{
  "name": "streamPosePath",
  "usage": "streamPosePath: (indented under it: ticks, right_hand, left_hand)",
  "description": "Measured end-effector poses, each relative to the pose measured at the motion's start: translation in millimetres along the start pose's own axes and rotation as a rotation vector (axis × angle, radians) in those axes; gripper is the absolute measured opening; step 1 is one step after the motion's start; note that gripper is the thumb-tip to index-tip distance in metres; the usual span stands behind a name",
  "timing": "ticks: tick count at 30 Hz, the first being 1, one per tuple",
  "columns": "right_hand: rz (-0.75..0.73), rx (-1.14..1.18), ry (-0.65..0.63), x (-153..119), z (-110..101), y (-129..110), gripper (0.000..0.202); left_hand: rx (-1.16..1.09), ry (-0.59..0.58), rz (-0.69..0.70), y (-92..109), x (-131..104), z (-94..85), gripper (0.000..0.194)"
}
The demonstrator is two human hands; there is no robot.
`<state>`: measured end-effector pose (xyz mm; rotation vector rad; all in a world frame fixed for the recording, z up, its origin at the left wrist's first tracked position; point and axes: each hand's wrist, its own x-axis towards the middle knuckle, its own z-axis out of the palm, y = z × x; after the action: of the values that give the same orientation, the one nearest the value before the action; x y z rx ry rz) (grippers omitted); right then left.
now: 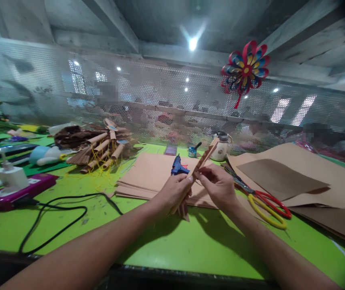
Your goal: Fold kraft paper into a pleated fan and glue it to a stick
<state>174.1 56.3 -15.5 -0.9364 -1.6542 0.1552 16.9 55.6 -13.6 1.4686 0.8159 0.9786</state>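
Note:
My left hand [176, 189] is closed around a folded strip of brown kraft paper [204, 158], which slants up and to the right. The paper's lower end shows beneath that hand. Thumb and fingers of my right hand [219, 183] pinch the same paper along its right edge. Both hands are above the front part of a stack of brown paper sheets [143, 169]. Just behind them a blue glue gun [177, 166] lies on the stack. Scissors [264, 203] with red and yellow handles rest to the right of my right hand.
Folded paper pieces with yellow strings [106, 149] are piled at left. A purple power strip [24, 193] with a white plug and a black cable [84, 209] lies nearer. At the back stand a small jar [192, 152] and a white bottle [220, 149]. Large brown sheets [296, 173] cover the right.

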Motion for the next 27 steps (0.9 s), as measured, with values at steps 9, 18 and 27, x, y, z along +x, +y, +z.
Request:
streamPosePath:
  ticks: [9,18,27]
  right_hand:
    - [0.264,0.219,0.059,9.1,-10.0,-1.1,0.032]
    - [0.380,0.545,-0.280,11.0,-13.1,-8.7,0.036]
    - [0.420,0.675,-0.287,6.2,-9.3,-3.7,0.030]
  left_hand:
    - [-0.304,-0.099,-0.093,1.5,2.0,-7.7,0.028]
    - [-0.476,-0.302,-0.178,0.5,2.7,-12.7,0.030]
    - [-0.498,-0.358,-0.195,0.7,1.9,-12.5,0.035]
